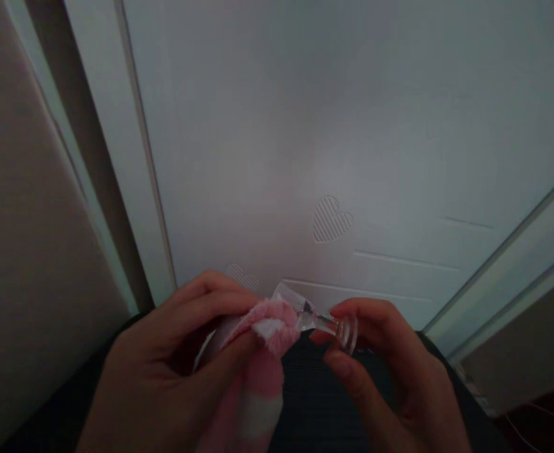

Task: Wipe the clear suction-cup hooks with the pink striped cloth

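Note:
A small clear stemmed glass (307, 316) lies tilted on its side between my hands, its bowl pointing up to the left and its round foot to the right. My right hand (395, 365) pinches the foot between thumb and fingers. My left hand (163, 365) is closed on a pink and white cloth (264, 380). A bunched fold of this cloth presses against the bowl and covers part of it. The rest of the cloth hangs below my left thumb.
A white door or panel (277, 138) with engraved hearts and lines stands upright in front. Dark fabric (319, 396) lies beneath my hands. A brownish surface (26, 220) is at the left, and a thin cable (517, 431) shows at the lower right.

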{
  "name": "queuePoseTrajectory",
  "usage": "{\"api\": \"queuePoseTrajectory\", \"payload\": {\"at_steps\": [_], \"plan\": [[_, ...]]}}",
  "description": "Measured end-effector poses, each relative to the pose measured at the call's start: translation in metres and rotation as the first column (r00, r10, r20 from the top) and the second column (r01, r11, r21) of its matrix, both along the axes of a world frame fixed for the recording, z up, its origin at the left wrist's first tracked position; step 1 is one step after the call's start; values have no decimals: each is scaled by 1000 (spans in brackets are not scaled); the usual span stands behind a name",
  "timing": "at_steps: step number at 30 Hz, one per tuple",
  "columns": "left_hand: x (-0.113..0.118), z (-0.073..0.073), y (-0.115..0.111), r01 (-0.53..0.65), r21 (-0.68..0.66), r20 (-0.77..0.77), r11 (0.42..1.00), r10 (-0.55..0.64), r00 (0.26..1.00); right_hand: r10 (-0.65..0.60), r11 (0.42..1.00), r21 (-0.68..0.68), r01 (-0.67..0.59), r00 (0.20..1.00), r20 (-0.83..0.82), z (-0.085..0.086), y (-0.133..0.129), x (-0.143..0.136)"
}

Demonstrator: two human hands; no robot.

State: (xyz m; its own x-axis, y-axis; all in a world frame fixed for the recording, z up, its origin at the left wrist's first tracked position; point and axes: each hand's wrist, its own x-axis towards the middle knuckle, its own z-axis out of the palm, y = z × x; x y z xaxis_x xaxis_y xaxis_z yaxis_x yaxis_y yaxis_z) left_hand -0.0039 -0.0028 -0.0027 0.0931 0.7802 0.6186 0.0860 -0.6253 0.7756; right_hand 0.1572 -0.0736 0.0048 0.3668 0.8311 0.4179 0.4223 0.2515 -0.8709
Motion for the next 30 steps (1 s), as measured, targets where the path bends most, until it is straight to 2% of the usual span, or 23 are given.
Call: {"api": "queuePoseTrajectory", "payload": {"at_steps": [4,8,12,18,21,25,30], "plan": [[-5,2,4,29,62,-56,998,-25,998,-40,999,-30,43,994,99,1,0,-2],[-4,3,2,36,56,-49,998,-34,998,35,997,-65,-29,994,103,-1,3,-3],[3,3,-3,-27,2,9,1000,27,1000,78,992,-102,-71,994,71,-3,4,-1],[4,1,-4,-70,-37,21,997,71,997,89,996,-5,-89,996,-4,3,2,-2],[-1,0,0,-48,-33,0,998,48,999,49,999,15,-48,998,-50,3,2,-2],[-4,3,2,41,9,-53,999,-41,998,21,1000,4,-22,997,70,3,2,1],[5,7,-5,-49,-14,23,999,49,999,0,1000,-11,3,981,194,4,2,2]]}}
